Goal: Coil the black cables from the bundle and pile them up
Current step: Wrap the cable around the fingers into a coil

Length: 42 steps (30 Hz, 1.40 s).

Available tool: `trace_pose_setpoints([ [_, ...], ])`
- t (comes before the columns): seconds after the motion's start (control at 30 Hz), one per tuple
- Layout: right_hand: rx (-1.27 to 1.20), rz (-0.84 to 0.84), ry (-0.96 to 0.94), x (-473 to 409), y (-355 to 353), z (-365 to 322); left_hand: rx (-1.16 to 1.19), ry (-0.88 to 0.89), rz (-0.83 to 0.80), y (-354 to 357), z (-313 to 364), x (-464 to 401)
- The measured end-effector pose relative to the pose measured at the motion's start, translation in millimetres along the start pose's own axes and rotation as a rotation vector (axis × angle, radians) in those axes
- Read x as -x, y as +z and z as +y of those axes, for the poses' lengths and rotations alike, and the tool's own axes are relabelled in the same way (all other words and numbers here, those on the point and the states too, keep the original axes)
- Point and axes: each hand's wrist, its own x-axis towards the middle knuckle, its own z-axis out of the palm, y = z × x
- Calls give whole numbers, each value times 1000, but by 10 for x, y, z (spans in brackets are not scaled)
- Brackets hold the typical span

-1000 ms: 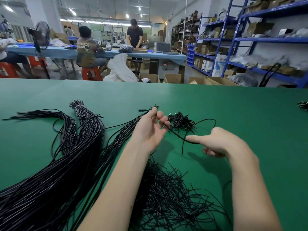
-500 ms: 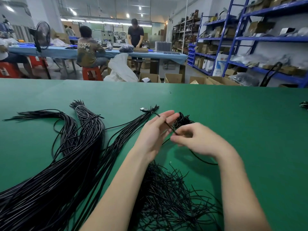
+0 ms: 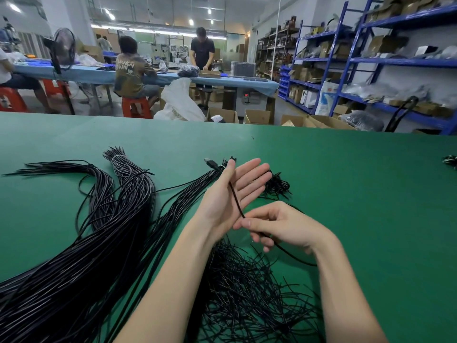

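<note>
Head view, only one to go through. Mid-coil on a single black cable [image 3: 236, 199], looks like. Left hand [image 3: 232, 194] up with palm open and fingers straight, thumb seemingly trapping the cable against the palm near the top. USB plug end [image 3: 210, 162] poking out just past the thumb. Right hand [image 3: 282, 226] just below, fingers curled, pinching the same cable between thumb and forefinger, with the loose tail dropping under the wrist and trailing onto the green table [image 3: 346, 194].

Big bundle [image 3: 99, 243] of uncoiled cables sprawled across the left side, running off the bottom edge, tied off with a white band near the far tips. Small pile of finished coils [image 3: 275, 186] sitting just behind the left fingers. Messy scatter of short black ties [image 3: 247, 288] between the forearms.

Probably an early wrap of this coil, with plenty of tail still loose. Next up, most likely: swing the right hand around the left palm to lay on a loop, keeping tension so the wrap stays snug. Can't tell how many loops already on there, maybe none.
</note>
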Motion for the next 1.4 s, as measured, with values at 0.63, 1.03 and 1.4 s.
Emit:
trace_pose_setpoints([
  [0.63, 34, 7, 72, 5, -16, 109, 50, -24, -95, 37, -66, 25],
  [1.03, 10, 74, 182, 83, -118, 314, 297, -48, -367, -47, 151, 139],
  [1.4, 789, 108, 240, -207, -500, -816, -587, -484, -292, -18, -41, 135],
])
